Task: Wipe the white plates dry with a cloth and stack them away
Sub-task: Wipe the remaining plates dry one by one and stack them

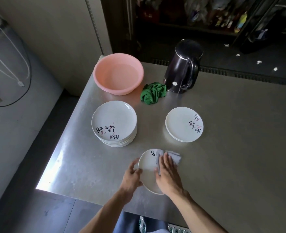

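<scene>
Steel table [231, 157] beside grey wall [63, 39]; left fingers [135, 163] apparently clasp plate [147, 167], right fingers [166, 158] flat on cloth [176, 158].

Plate [147, 174]: white, round, black brush lettering at its far rim. It sits near the front edge of the worktop [239, 157]; flat or tilted, cannot tell.
Grey cloth [175, 158]: crumpled, on the plate's right half, overhanging the far-right rim.
Tall stack [113, 118]: matching plates, face up, lettering toward the front, left of centre.
Short stack [181, 122]: a few plates, face up, well apart to the right.
</scene>
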{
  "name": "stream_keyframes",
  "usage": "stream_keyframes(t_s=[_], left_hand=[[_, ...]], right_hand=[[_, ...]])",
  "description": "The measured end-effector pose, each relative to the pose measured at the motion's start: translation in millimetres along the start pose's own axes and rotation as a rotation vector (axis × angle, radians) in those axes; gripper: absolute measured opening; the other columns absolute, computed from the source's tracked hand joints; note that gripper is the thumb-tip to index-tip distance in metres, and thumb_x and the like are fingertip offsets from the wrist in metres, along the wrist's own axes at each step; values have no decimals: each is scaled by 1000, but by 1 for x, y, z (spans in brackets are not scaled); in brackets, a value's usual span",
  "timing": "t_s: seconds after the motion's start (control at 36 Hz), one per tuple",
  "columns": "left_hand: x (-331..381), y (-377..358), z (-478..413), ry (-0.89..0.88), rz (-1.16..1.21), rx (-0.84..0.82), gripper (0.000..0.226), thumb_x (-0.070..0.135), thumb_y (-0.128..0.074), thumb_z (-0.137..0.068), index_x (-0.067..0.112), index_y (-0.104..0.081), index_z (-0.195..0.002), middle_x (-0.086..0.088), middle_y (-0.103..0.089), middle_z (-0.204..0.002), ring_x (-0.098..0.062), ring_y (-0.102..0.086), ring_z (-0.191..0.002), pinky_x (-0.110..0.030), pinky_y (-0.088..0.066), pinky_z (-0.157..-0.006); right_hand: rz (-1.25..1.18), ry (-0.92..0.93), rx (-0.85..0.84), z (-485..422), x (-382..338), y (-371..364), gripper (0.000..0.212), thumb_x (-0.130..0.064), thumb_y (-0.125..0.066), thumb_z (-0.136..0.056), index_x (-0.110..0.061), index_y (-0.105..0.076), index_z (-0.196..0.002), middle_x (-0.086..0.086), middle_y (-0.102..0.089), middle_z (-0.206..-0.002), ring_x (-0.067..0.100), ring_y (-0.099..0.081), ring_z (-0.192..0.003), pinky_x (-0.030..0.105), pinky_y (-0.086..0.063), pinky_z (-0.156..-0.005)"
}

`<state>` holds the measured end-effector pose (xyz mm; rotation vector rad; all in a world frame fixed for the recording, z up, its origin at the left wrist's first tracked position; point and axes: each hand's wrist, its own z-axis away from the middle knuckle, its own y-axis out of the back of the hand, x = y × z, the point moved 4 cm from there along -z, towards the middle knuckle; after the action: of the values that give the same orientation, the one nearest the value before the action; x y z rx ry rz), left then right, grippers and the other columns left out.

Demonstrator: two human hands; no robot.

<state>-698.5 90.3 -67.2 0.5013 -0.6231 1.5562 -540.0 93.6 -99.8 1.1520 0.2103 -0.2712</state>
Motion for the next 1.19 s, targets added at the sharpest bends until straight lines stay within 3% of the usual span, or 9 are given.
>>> stream_keyframes(t_s=[0.19,0.33,0.53,0.61,0.75,0.92,1.0,1.08,1.19], left_hand=[[6,-4,4,-87,-132,-80,41,2,-39,-107,20,-64,-135,-12,-76,-116,-28,-73,-110,-57,-60,-90],[-1,1,1,-58,-18,4,44,0,-35,-107,20,-57,-140,-21,-68,-125,-40,-66,-116,-58,-59,-92],[6,-1,4,-64,17,145,15,13,-60,-85,12,-46,-90,-18,-55,-86,-24,-53,-81,-45,-48,-76],[3,-1,3,-44,15,76,13,6,-55,-92,11,-46,-98,-18,-61,-87,-24,-61,-78,-40,-57,-69],[-4,-2,1,-38,-22,-6,39,-6,-41,-100,16,-60,-127,-21,-71,-113,-28,-69,-92,-49,-59,-85],[0,-4,5,-90,-104,-76,42,-3,-40,-105,13,-63,-136,-22,-74,-116,-35,-72,-108,-64,-55,-94],[-3,3,2,-80,-41,-25,48,-8,-34,-103,12,-59,-139,-26,-71,-120,-32,-69,-102,-64,-55,-96],[-7,6,2,-57,63,49,37,-6,-38,-103,12,-59,-128,-20,-70,-117,-25,-66,-96,-53,-57,-88],[-6,4,0,-34,39,106,12,1,-54,-99,10,-48,-96,-18,-62,-93,-24,-61,-84,-43,-54,-76]], right_hand=[[-137,384,-112,11,-26,-9,67,-42,-34,-105,-14,-9,-160,-6,10,-163,9,17,-151,34,5,-125],[36,-65,-33,0,-2,3,66,-45,-26,-104,-12,-10,-159,10,0,-167,23,0,-154,43,-2,-124],[-356,268,-99,8,-29,8,63,-35,-38,-107,-15,-10,-160,-10,11,-161,8,7,-152,20,6,-121],[-164,356,-138,9,-24,0,65,-40,-35,-106,-19,-6,-160,-9,13,-162,9,9,-153,34,3,-125],[-4,-130,-57,0,-2,6,66,-46,-23,-106,-10,-9,-159,14,3,-167,25,2,-154,39,0,-125],[-173,362,-111,13,-27,1,63,-35,-38,-106,-14,-11,-159,-8,10,-162,14,5,-154,28,8,-123],[-45,157,-43,5,-12,4,63,-40,-32,-106,-14,-11,-160,2,6,-166,21,0,-155,34,8,-124],[6,-87,-60,-3,-3,8,66,-42,-26,-105,-8,-7,-159,13,3,-167,25,3,-154,41,3,-125],[-197,250,-87,3,-25,7,64,-37,-35,-106,-10,-10,-159,3,6,-165,18,5,-154,32,3,-125]])
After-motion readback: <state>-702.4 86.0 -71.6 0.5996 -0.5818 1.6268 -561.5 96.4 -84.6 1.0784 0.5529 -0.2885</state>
